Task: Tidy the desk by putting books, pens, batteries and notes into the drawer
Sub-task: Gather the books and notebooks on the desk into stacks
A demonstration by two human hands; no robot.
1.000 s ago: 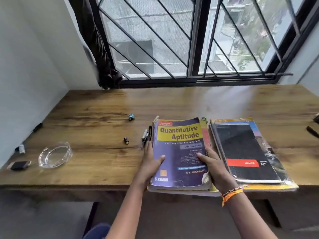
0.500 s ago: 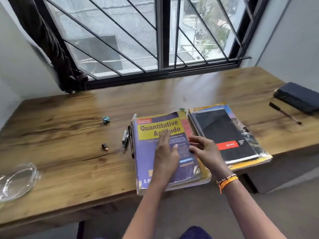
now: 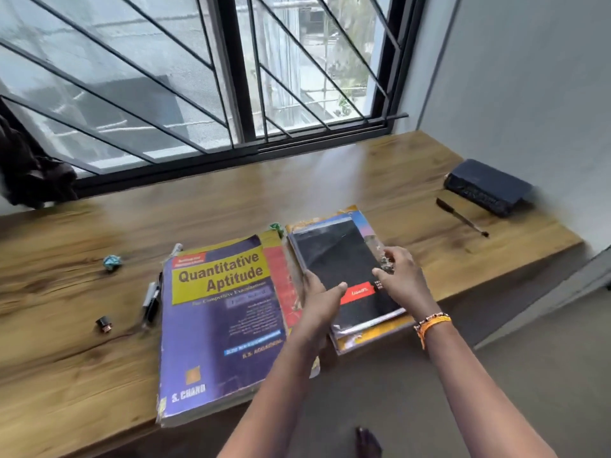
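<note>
Here both hands frame the right-hand stack of books — the left hand (image 3: 322, 292) clasps its near-left edge with the thumb lying across the black notebook (image 3: 337, 259) on top, while the right hand (image 3: 401, 279) curls loosely over the far-right edge, fingertips on the glossy cover beneath. That two-sided hold looks meant to square the pile and lift it as one, since the thin, slippery covers would likely slide apart under a single hand. The notebook is matte black with a red label; under it lie plastic-wrapped, yellow-edged books jutting slightly over the front edge of the wooden tabletop (image 3: 380, 180). Just beside it on the left lies the thick purple "Quantitative Aptitude" book (image 3: 218, 319), soft-covered, its corners worn and curling. Pens (image 3: 150, 300) lie along its left edge; a small battery (image 3: 104, 323) and a crumpled note (image 3: 111, 262) sit further left, and another pen (image 3: 461, 217) lies near a dark case (image 3: 487, 186) at the right. No drawer is in view.
</note>
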